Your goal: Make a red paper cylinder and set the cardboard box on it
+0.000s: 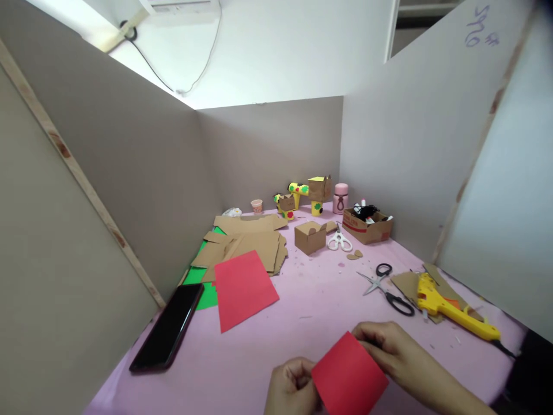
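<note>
A small piece of red paper (349,376) is held between my two hands near the front edge of the table. My left hand (290,385) pinches its left edge, and the fingers of my right hand (391,350) close on its upper right side. Whether the paper is folded I cannot tell. A larger red sheet (244,290) lies to the left, partly over flat cardboard pieces (254,246). Beyond my right hand, black-handled scissors (379,285) rest with their blades apart, beside a yellow glue gun (453,311).
A phone (168,328) lies at the left. Farther back stand a small cardboard box (310,237), white scissors (340,241), a pink flask (341,199), yellow decorated figures (298,196) and a carton of supplies (368,227). Grey partitions (272,150) enclose the pink table (302,300).
</note>
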A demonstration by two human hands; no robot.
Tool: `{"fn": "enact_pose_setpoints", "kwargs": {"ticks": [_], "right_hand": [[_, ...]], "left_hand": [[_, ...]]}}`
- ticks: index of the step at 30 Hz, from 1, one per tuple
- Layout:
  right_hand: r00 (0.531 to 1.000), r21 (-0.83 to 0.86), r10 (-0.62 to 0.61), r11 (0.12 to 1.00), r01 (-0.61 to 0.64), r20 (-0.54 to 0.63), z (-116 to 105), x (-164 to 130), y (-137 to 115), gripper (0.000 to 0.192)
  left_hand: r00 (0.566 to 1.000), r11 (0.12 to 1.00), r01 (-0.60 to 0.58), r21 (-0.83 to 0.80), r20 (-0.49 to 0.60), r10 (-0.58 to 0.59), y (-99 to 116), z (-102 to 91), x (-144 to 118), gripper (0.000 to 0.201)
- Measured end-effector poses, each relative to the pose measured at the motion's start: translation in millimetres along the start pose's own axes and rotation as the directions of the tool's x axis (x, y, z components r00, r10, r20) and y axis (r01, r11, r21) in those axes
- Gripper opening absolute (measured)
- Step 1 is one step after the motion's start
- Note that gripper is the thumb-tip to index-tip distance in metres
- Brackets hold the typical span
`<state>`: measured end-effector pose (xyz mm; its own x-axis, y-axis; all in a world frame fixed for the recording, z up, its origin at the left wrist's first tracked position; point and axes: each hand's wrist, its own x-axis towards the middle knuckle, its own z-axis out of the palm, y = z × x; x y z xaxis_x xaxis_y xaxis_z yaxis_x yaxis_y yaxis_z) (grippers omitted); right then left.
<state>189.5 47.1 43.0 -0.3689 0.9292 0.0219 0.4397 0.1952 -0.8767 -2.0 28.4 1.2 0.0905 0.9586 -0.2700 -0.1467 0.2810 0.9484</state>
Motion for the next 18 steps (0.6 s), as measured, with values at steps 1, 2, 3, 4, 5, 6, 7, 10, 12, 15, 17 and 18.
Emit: {"fn": "enact_pose_setpoints", "kwargs": {"ticks": [1, 2, 3, 4, 5, 6, 7, 10, 12, 15, 17, 18], "right_hand": [[1.000, -0.023, -0.008, 1.000, 0.009, 0.015, -1.9, 1.9, -0.7, 0.021], [0.999, -0.054, -0.019, 0.998, 0.021, 0.026, -4.0, 4.1, -2.1, 0.020], [0.999, -0.092, -0.033, 0.995, 0.036, 0.034, -6.6, 6.6, -4.4, 0.021], [0.998, -0.137, -0.051, 0.989, 0.056, 0.042, -9.5, 9.5, -7.6, 0.021], [0.996, -0.189, -0.075, 0.978, 0.083, 0.047, -13.1, 12.9, -11.7, 0.022], [0.993, -0.247, -0.103, 0.962, 0.113, 0.054, -17.2, 16.8, -16.4, 0.023], [0.989, -0.309, -0.134, 0.940, 0.147, 0.061, -21.9, 21.4, -21.4, 0.024], [0.969, -0.501, -0.233, 0.830, 0.244, 0.085, -38.2, 40.5, -35.1, 0.025], [0.953, -0.616, -0.286, 0.733, 0.287, 0.103, -48.3, 58.1, -40.1, 0.026], [0.933, -0.734, -0.325, 0.593, 0.330, 0.156, -58.5, 89.6, -41.7, 0.022], [0.915, -0.773, -0.351, 0.518, 0.366, 0.199, -62.0, 110.8, -41.4, 0.019], [0.901, -0.781, -0.373, 0.485, 0.394, 0.222, -63.3, 120.8, -41.4, 0.018]], "left_hand": [[1.000, 1.000, -0.011, 0.009, 0.012, 0.011, -0.5, 1.3, -0.1, 0.006], [0.999, 1.000, -0.026, 0.017, 0.024, 0.026, -0.5, 2.7, 0.1, 0.007], [0.998, 0.999, -0.043, 0.025, 0.035, 0.042, 0.0, 4.2, 0.8, 0.009], [0.997, 0.998, -0.062, 0.032, 0.042, 0.061, 1.0, 5.1, 2.3, 0.011], [0.995, 0.995, -0.086, 0.044, 0.057, 0.083, 2.6, 5.2, 4.5, 0.012], [0.990, 0.991, -0.115, 0.067, 0.086, 0.109, 5.1, 4.1, 7.6, 0.011], [0.982, 0.984, -0.153, 0.097, 0.127, 0.140, 8.6, 1.7, 11.7, 0.009], [0.929, 0.935, -0.302, 0.185, 0.278, 0.245, 27.2, -11.9, 28.5, 0.019], [0.905, 0.913, -0.363, 0.189, 0.304, 0.297, 45.4, -21.4, 42.3, 0.035], [0.849, 0.899, -0.411, 0.152, 0.423, 0.316, 72.9, -26.2, 65.9, 0.062], [0.812, 0.882, -0.436, 0.181, 0.502, 0.298, 85.5, -22.3, 84.1, 0.098], [0.803, 0.872, -0.448, 0.195, 0.517, 0.297, 89.4, -19.1, 94.0, 0.111]]}}
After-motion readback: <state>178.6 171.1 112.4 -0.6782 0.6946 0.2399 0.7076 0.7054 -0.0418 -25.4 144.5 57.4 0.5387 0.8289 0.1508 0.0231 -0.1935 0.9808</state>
